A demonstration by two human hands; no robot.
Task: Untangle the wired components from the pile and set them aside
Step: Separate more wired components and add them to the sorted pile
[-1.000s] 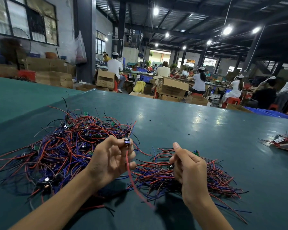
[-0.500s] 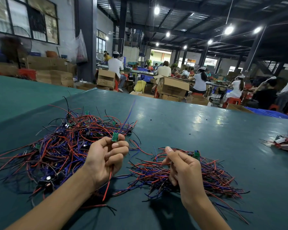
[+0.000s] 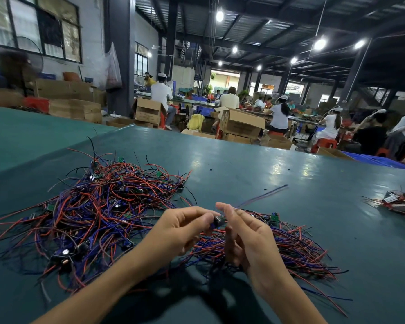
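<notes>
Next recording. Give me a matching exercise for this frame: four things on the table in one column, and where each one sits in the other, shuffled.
Things:
1. large tangled wire pile
2. smaller wire pile
3. small black component
4. heap of wired parts

Places:
A. at the far right edge of the table
B. between the left hand and the right hand
C. left of both hands
D. under the right hand

Pairs: 1-C, 2-D, 3-B, 4-A
</notes>
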